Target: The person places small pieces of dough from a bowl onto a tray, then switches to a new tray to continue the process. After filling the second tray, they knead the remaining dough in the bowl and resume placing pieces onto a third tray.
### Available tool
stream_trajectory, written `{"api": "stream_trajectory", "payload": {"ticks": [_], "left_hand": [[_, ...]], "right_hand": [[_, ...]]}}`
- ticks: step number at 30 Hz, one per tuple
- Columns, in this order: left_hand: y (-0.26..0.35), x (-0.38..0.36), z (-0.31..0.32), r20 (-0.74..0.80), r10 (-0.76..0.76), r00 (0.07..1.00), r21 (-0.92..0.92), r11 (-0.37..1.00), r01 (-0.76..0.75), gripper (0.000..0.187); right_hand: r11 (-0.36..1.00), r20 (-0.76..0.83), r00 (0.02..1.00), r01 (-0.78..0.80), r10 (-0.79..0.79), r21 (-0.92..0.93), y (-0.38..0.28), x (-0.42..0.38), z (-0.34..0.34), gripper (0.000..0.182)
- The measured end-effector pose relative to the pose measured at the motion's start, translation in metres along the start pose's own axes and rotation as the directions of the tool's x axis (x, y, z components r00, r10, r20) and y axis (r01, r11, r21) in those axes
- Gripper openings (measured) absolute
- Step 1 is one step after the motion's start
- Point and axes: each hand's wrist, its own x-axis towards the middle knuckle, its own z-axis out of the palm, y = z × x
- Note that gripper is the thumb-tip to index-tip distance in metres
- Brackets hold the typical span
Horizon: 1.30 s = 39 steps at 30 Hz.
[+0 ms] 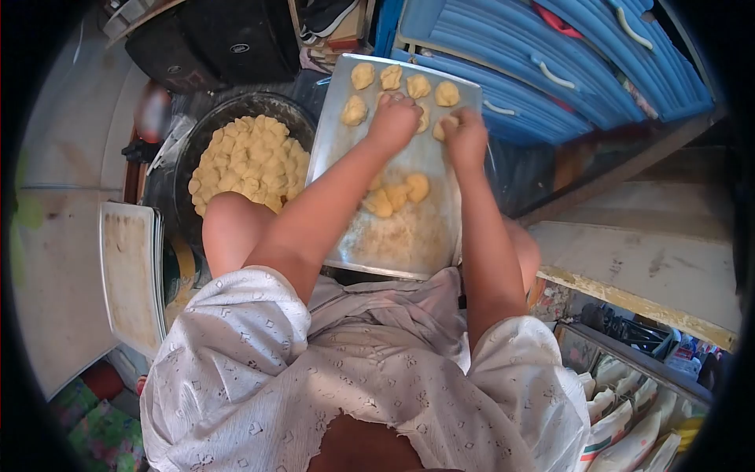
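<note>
A metal baking tray (330,161) lies across my lap, with several lumps of yellow dough (362,75) spaced out in its far part. My left hand (395,123) is closed, its fingers curled down over the second row; what they hold is hidden beneath them. My right hand (468,140) pinches a dough ball (444,127) at the tray's right side. A small cluster of dough pieces (397,195) sits mid-tray, nearer to me, partly behind my left forearm.
A wide dark basin (187,149) heaped with dough balls (252,161) stands left of the tray. Stacked baking trays (130,271) lean farther left. Blue plastic drawers (487,39) rise at the back right, and a wooden shelf (629,259) is on the right. Black cases (228,39) stand behind the basin.
</note>
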Motion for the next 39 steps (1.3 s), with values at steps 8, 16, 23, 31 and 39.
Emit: {"api": "stream_trajectory", "payload": {"ticks": [8,16,23,31,39], "left_hand": [[-0.007,-0.031,-0.034,-0.309,-0.221,0.925,-0.037,0.975,0.22,0.018],[-0.054,-0.053,-0.038,-0.114,-0.512,0.851,-0.273,0.84,0.469,0.027],[-0.056,-0.037,-0.043,-0.239,-0.422,0.875,-0.104,0.907,0.409,0.028],[-0.034,-0.007,-0.036,0.028,-0.157,0.987,-0.036,0.987,0.158,0.035],[-0.001,-0.006,-0.021,-0.006,-0.038,0.999,-0.04,0.999,0.037,0.035]], "right_hand": [[0.97,0.178,0.984,0.059,-0.017,-0.237,-0.005,0.003,0.002,0.022],[0.957,0.433,0.882,0.065,-0.188,0.284,-0.063,-0.039,0.009,0.032],[0.946,0.59,0.805,-0.139,-0.066,0.294,-0.057,-0.03,0.015,0.039],[0.972,0.043,0.994,0.105,-0.098,-0.212,0.029,0.054,0.044,0.045],[0.985,0.103,0.995,0.008,0.01,-0.174,0.028,0.054,0.048,0.045]]}}
